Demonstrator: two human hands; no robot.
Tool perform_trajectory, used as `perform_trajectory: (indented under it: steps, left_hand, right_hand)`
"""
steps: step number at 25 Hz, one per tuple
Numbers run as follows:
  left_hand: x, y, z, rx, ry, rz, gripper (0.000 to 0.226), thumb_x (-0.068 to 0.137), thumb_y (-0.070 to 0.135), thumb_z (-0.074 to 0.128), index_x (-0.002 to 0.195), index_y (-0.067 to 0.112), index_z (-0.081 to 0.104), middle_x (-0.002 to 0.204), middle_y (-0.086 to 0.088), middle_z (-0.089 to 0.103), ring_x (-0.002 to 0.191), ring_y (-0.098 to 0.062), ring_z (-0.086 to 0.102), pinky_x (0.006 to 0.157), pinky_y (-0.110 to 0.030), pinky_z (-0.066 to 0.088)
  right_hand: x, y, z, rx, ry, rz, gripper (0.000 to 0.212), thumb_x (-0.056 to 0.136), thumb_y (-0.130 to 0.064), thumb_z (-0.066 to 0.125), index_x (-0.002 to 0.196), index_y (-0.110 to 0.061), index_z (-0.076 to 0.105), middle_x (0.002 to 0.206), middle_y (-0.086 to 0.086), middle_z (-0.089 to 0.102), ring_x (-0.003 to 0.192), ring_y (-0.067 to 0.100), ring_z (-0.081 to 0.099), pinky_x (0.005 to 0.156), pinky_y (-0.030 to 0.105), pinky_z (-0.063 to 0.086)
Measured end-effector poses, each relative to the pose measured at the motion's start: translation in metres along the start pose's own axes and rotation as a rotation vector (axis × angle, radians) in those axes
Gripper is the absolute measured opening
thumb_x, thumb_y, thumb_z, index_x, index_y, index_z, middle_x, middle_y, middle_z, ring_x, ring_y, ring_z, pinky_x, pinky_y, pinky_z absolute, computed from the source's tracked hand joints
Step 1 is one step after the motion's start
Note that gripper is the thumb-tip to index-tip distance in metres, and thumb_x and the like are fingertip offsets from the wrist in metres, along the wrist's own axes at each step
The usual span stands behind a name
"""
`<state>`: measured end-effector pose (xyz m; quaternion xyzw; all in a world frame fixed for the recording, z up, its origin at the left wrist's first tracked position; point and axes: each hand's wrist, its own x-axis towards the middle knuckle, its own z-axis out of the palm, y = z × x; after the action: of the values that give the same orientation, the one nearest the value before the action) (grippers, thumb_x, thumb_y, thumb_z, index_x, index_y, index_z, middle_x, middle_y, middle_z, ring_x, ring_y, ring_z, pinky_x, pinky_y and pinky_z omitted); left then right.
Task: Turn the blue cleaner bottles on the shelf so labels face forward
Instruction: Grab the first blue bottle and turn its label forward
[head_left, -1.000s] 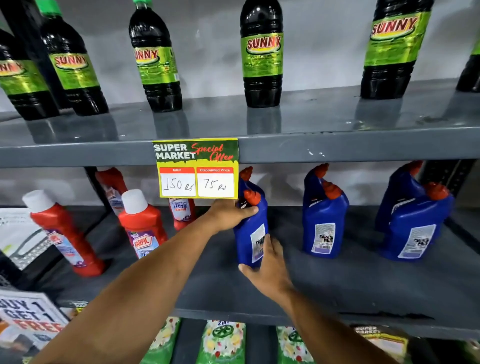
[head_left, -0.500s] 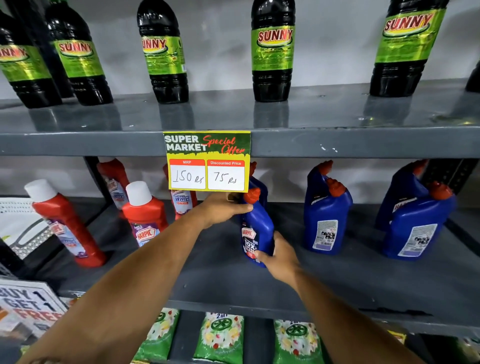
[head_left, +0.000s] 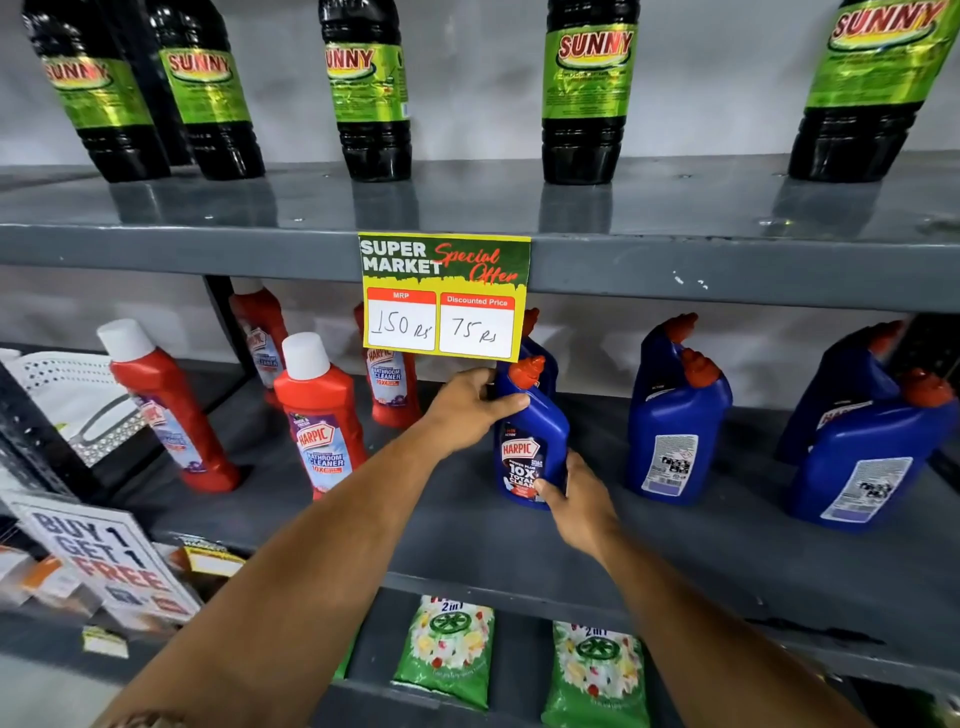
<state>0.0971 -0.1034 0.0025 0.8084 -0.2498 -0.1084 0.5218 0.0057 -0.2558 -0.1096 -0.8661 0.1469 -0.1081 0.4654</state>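
Note:
A blue Harpic cleaner bottle (head_left: 535, 436) with an orange cap stands on the grey middle shelf (head_left: 467, 540), its front label turned towards me. My left hand (head_left: 470, 408) grips its neck. My right hand (head_left: 582, 501) holds its base from the right. Another blue bottle (head_left: 543, 358) stands right behind it, mostly hidden. To the right, a blue bottle (head_left: 675, 415) shows its white back label, with one more behind it. At the far right, a blue bottle (head_left: 872, 452) also shows its back label, and a further one (head_left: 841, 384) stands behind.
Red Harpic bathroom cleaner bottles (head_left: 322, 415) fill the left of the shelf. A yellow price card (head_left: 444, 296) hangs from the upper shelf edge, over the held bottle's top. Dark Sunny bottles (head_left: 587, 93) line the upper shelf. Green packets (head_left: 447, 649) lie below.
Both hands have rotated the held blue bottle: a second ago its white back label faced me, now the Harpic front label faces forward. The view has shifted slightly closer.

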Motion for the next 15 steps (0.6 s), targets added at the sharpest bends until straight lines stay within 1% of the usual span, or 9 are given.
perform_trajectory:
  steps: [4, 7, 9, 12, 15]
  left_hand:
    - [-0.0006, -0.0002, 0.0008, -0.004, 0.0, -0.001, 0.043, 0.075, 0.039, 0.072, 0.112, 0.021, 0.061, 0.111, -0.002, 0.07, 0.101, -0.016, 0.066, 0.095, -0.044, 0.051]
    - [-0.0002, 0.0001, 0.0011, 0.019, 0.031, 0.001, 0.037, 0.074, 0.04, 0.073, 0.105, 0.028, 0.058, 0.111, -0.001, 0.068, 0.099, -0.015, 0.065, 0.092, -0.041, 0.052]
    - [-0.0007, -0.0016, 0.0026, 0.033, 0.056, 0.001, 0.034, 0.073, 0.042, 0.074, 0.1, 0.032, 0.054, 0.111, 0.001, 0.066, 0.098, -0.013, 0.063, 0.088, -0.036, 0.052]
    - [-0.0004, -0.0032, 0.0042, 0.047, 0.077, -0.013, 0.042, 0.071, 0.045, 0.074, 0.102, 0.028, 0.053, 0.108, 0.003, 0.065, 0.096, -0.012, 0.062, 0.081, -0.03, 0.051]
    - [0.0003, -0.0038, 0.0045, 0.038, 0.078, -0.025, 0.044, 0.07, 0.046, 0.075, 0.101, 0.026, 0.053, 0.102, 0.006, 0.065, 0.091, -0.009, 0.063, 0.072, -0.025, 0.049]
  right_hand:
    - [0.0004, 0.0006, -0.0012, -0.011, -0.009, -0.014, 0.042, 0.087, -0.025, 0.062, 0.126, -0.019, 0.047, 0.122, 0.004, 0.061, 0.109, 0.022, 0.058, 0.09, 0.032, 0.045]
    - [0.0006, 0.0003, -0.0019, 0.004, -0.024, -0.012, 0.044, 0.088, -0.023, 0.06, 0.129, -0.019, 0.045, 0.123, 0.003, 0.06, 0.111, 0.021, 0.057, 0.092, 0.032, 0.044]
    - [0.0012, -0.0003, -0.002, 0.016, -0.031, -0.003, 0.045, 0.088, -0.022, 0.06, 0.13, -0.02, 0.044, 0.123, 0.002, 0.06, 0.112, 0.02, 0.057, 0.09, 0.028, 0.043]
    - [0.0026, -0.0013, -0.003, 0.02, -0.044, 0.018, 0.044, 0.089, -0.022, 0.059, 0.13, -0.02, 0.044, 0.124, 0.003, 0.06, 0.112, 0.019, 0.056, 0.088, 0.027, 0.041]
    - [0.0029, -0.0019, -0.0036, 0.021, -0.053, 0.036, 0.043, 0.089, -0.024, 0.059, 0.129, -0.019, 0.044, 0.125, 0.004, 0.06, 0.112, 0.02, 0.056, 0.088, 0.028, 0.042]
